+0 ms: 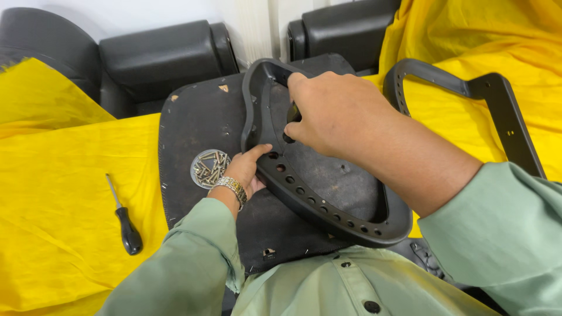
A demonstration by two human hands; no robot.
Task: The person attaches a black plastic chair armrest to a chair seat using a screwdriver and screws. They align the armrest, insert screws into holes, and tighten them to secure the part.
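A black chair seat base lies upside down across my lap on yellow cloth. On it rests a black plastic armrest loop with a row of holes. My left hand pinches the loop's inner edge near a hole, thumb on top. My right hand is closed around a dark tool handle, held upright inside the loop over the seat base. Its tip is hidden by my fingers.
A small round dish of screws sits on the seat base beside my left hand. A black-handled screwdriver lies on the yellow cloth at left. A second black armrest rests at right. Black leather cushions stand behind.
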